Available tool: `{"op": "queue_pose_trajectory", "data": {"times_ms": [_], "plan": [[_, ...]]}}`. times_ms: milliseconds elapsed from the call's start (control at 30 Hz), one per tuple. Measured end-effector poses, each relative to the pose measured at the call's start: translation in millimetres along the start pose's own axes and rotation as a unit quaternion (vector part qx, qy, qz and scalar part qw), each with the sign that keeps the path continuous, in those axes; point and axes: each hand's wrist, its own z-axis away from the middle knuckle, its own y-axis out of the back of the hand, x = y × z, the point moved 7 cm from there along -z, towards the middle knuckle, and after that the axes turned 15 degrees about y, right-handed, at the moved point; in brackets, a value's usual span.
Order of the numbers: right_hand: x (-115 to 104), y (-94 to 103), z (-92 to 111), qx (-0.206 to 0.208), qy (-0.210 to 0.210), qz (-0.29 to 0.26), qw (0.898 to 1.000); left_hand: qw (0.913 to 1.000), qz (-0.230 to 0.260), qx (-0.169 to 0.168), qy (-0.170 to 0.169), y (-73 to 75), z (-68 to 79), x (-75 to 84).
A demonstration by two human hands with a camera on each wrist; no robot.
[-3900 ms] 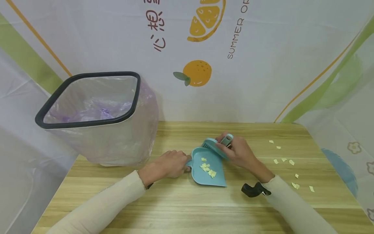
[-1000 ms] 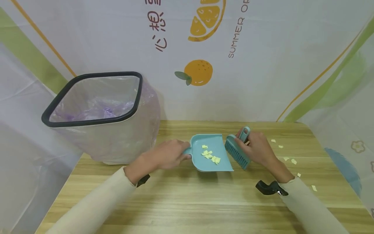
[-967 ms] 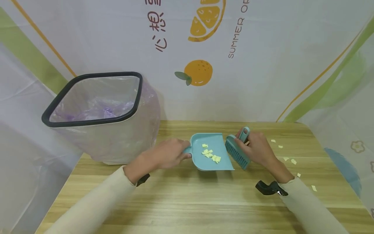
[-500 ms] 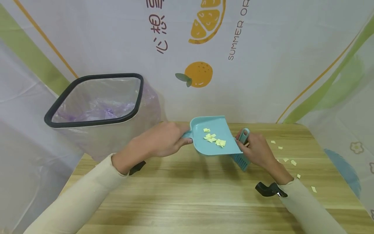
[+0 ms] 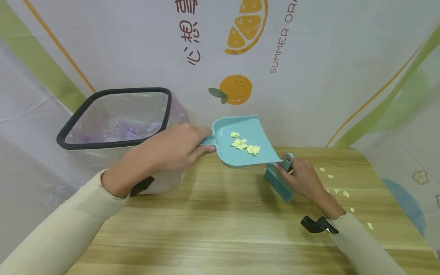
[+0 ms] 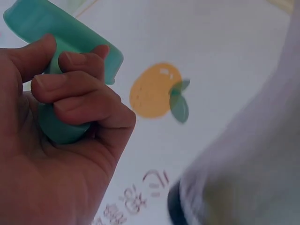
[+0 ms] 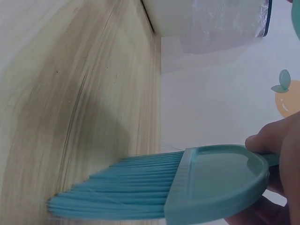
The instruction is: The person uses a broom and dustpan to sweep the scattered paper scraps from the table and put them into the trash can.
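My left hand (image 5: 173, 147) grips the handle of a light blue dustpan (image 5: 228, 151), raised above the table in the head view. Several small yellow paper scraps (image 5: 239, 144) lie in the pan. The left wrist view shows fingers (image 6: 84, 103) curled round the handle, with part of the pan beyond. My right hand (image 5: 302, 177) holds a teal hand brush (image 5: 278, 183) by its handle, just right of and below the pan's lip. In the right wrist view the brush's bristles (image 7: 122, 190) point down toward the wood.
A bin (image 5: 117, 145) with a black rim and a clear purple-tinted liner stands at the back left, just behind the left hand. Several more paper scraps (image 5: 337, 190) lie on the right of the wooden table (image 5: 220, 229). A printed cloth (image 5: 309, 95) hangs behind.
My left hand has lifted the dustpan off the table and moved it up and slightly left toward the bin. My right hand moved right with the brush, away from the pan, then stayed about still.
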Motion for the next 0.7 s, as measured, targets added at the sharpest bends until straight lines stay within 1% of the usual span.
{"op": "queue_pose_trajectory", "data": {"times_ms": [167,300,500,700], "plan": [[0.8,-1.1,0.0,-0.008,-0.009,-0.004,1.000,0.9996,-0.006,0.027,0.005,26.5,9.4,-7.4],[-0.9,-0.7,-0.2,-0.009,-0.009,-0.008,1.000,0.9988,-0.004,0.048,0.013,43.0,15.6,-20.1],[-1.6,-1.5,0.3,-0.010,-0.007,-0.006,1.000,0.9965,-0.012,0.064,0.052,60.7,25.6,-50.0],[0.3,-2.9,1.0,-0.010,-0.011,-0.006,1.000,0.9924,-0.024,0.085,0.086,73.0,40.2,-85.1]]}}
